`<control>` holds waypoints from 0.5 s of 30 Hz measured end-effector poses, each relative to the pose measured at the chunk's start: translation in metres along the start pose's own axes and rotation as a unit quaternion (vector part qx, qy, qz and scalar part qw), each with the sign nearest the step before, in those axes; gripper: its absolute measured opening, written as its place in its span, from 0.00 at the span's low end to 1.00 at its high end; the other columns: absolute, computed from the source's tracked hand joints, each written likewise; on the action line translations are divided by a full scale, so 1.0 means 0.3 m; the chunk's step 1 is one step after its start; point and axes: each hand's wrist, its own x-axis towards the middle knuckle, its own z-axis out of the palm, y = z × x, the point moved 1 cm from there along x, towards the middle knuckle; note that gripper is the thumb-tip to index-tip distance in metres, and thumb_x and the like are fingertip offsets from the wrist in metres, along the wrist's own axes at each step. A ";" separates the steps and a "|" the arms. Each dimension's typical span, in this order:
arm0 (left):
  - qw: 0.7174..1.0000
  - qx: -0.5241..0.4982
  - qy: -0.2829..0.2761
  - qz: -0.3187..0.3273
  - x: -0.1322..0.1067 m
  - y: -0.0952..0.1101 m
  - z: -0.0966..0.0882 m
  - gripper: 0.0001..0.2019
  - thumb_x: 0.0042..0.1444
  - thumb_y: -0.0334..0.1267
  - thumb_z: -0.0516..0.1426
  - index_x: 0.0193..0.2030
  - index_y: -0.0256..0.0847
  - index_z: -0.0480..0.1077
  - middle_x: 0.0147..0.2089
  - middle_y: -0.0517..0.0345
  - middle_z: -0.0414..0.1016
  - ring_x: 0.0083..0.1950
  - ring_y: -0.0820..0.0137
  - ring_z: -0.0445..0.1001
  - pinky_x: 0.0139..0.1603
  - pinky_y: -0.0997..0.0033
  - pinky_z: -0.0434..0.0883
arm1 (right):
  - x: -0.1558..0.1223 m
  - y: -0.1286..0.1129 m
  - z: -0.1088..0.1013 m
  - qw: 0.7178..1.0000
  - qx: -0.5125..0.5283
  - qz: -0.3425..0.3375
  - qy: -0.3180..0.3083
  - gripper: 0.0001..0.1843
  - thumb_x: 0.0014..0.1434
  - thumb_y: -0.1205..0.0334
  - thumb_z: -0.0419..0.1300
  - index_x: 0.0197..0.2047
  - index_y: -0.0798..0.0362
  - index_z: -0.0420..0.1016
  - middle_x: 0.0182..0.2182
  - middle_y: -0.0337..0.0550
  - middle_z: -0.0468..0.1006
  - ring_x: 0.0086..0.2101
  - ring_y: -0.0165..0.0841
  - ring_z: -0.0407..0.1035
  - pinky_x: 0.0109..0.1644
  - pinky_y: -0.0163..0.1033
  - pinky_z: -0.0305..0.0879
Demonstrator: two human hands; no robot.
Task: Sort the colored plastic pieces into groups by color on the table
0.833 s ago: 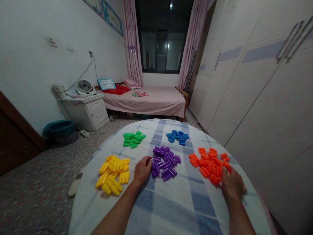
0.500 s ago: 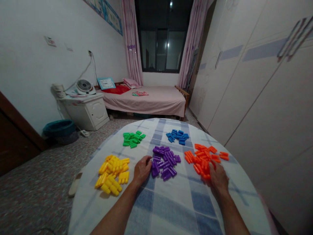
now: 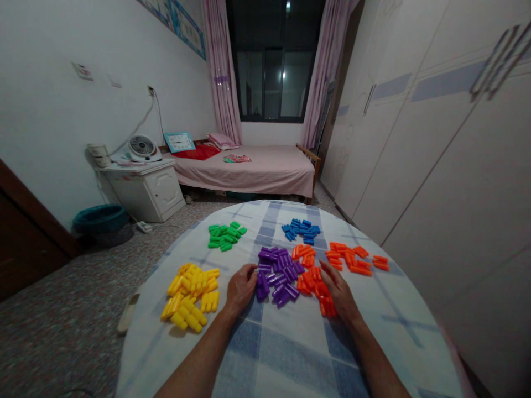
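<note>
Small ribbed plastic pieces lie in colour heaps on a round table with a checked cloth point(image 3: 282, 354). My left hand point(image 3: 241, 288) rests with curled fingers against the left edge of the purple heap point(image 3: 277, 275), and its palm hides whether it holds anything. My right hand point(image 3: 338, 293) lies spread over a band of orange pieces point(image 3: 312, 282) that touches the purple heap's right side. More orange pieces point(image 3: 352, 258) lie farther right. The yellow heap point(image 3: 186, 296) is left of my left hand; the green heap point(image 3: 224, 236) and blue heap point(image 3: 299, 231) lie beyond.
A beige slipper point(image 3: 128, 312) lies on the speckled floor left of the table. White wardrobe doors point(image 3: 435, 166) stand close on the right. Beyond the table are a teal bin point(image 3: 102, 216), a white bedside cabinet point(image 3: 147, 190) with a fan point(image 3: 143, 148), and a pink bed point(image 3: 249, 171).
My right hand has slid left, sweeping part of the orange pieces up against the purple heap and splitting the orange heap in two. My left hand stays in place.
</note>
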 end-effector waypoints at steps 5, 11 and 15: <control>1.000 0.001 -0.001 0.000 -0.001 0.003 -0.002 0.14 0.57 0.38 0.49 0.46 0.41 0.71 0.44 0.54 0.77 0.44 0.67 0.74 0.46 0.69 0.66 | 0.008 0.029 -0.040 0.994 -0.060 0.062 0.074 0.27 0.56 0.48 0.46 0.50 0.57 0.71 0.50 0.52 0.73 0.51 0.40 0.65 0.58 0.47 0.57; 1.000 0.003 -0.004 -0.004 -0.001 0.008 -0.006 0.14 0.57 0.38 0.49 0.46 0.42 0.72 0.43 0.54 0.77 0.44 0.67 0.74 0.45 0.70 0.66 | 0.013 0.042 -0.042 0.991 -0.106 0.036 0.069 0.26 0.57 0.50 0.44 0.49 0.56 0.71 0.48 0.50 0.74 0.49 0.38 0.67 0.55 0.44 0.59; 1.000 -0.004 0.002 0.000 -0.001 0.003 -0.004 0.14 0.57 0.38 0.50 0.46 0.42 0.72 0.43 0.54 0.78 0.44 0.67 0.74 0.45 0.69 0.66 | 0.014 0.070 -0.077 0.966 -0.236 0.032 0.102 0.24 0.57 0.54 0.43 0.48 0.56 0.72 0.46 0.52 0.74 0.47 0.41 0.67 0.53 0.47 0.60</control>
